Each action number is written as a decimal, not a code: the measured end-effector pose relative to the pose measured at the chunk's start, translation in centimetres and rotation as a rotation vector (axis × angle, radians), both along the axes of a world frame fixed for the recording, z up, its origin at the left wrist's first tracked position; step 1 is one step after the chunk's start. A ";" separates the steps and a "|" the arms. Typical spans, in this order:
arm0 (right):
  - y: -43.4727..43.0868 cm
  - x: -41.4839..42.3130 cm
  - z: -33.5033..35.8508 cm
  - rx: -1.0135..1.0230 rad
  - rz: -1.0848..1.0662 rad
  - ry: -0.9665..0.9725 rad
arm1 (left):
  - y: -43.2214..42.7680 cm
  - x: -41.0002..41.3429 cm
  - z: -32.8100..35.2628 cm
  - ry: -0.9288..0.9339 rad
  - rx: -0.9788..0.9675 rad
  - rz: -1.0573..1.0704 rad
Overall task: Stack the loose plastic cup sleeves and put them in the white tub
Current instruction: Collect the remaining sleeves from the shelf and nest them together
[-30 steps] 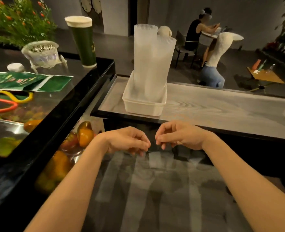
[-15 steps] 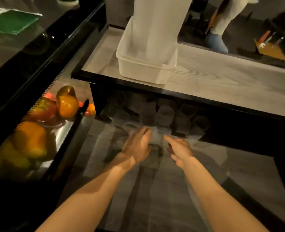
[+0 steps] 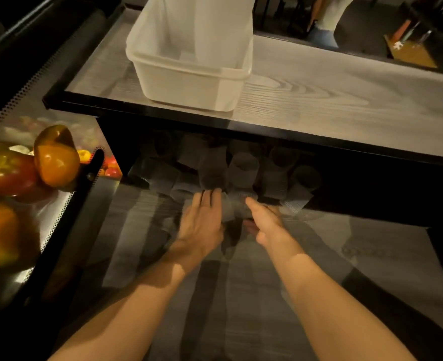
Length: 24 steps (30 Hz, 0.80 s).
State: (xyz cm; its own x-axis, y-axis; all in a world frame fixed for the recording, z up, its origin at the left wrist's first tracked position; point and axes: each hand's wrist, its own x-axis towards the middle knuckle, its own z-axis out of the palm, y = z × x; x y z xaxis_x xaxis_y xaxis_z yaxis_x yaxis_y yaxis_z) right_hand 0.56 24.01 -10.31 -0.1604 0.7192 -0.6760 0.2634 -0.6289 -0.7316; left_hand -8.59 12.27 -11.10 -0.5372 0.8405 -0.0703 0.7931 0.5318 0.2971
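Several loose translucent ribbed cup sleeves (image 3: 241, 168) lie in a dim heap on the lower grey counter, under the edge of the raised shelf. My left hand (image 3: 202, 220) reaches into the heap with straight fingers and touches one sleeve (image 3: 234, 211) that lies between both hands. My right hand (image 3: 266, 221) is against that sleeve's other side, index finger stretched forward and thumb spread below. The white tub (image 3: 189, 82) stands on the raised wood-grain shelf above, with tall stacked sleeves (image 3: 210, 24) upright in it.
The shelf's black front edge (image 3: 267, 131) overhangs the heap just above my hands. On the left, a black-framed display case (image 3: 66, 222) holds orange and red peppers (image 3: 56, 157). The striped lower counter (image 3: 215, 295) stretches toward me. A person's legs (image 3: 324, 35) are in the far background.
My view tipped down from the tub to the lower counter. Both hands went from loosely curled in the air to stretched forward into the heap, now touching a sleeve.
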 end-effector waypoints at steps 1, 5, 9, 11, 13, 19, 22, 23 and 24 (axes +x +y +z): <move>0.0 0.3 0.1 -0.007 0.011 0.014 | -0.2 0.2 -0.1 -0.041 0.023 0.023; -0.3 2.6 0.8 0.103 0.130 0.006 | -1.2 1.0 0.1 -0.191 0.123 0.134; -0.9 5.1 2.2 0.314 0.363 0.012 | -2.2 1.6 0.0 -0.292 0.159 0.130; -0.7 6.0 2.6 0.451 0.495 -0.020 | -2.6 2.0 -0.1 -0.326 0.176 0.104; -0.4 6.5 3.1 0.614 0.647 -0.113 | -2.8 2.8 -0.1 -0.388 0.185 0.090; -0.7 6.7 5.0 0.829 1.190 -0.413 | -2.8 4.8 -0.8 -0.534 0.220 0.049; -1.5 6.8 5.1 0.845 1.318 -0.548 | -3.0 5.7 -1.5 -0.574 0.230 0.016; -1.6 6.9 5.0 0.835 1.347 -0.564 | -3.1 6.0 -1.6 -0.579 0.233 0.007; -1.8 7.1 4.9 0.816 1.362 -0.559 | -3.2 6.2 -1.6 -0.587 0.231 -0.003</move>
State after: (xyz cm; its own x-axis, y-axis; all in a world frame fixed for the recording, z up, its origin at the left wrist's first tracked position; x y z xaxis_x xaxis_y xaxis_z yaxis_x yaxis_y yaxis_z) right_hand 7.63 22.23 -5.45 -0.8029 0.4347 -0.4080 0.5796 0.7294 -0.3634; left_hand -2.42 9.10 -12.74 -0.4623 0.8705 -0.1689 0.4645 0.3999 0.7901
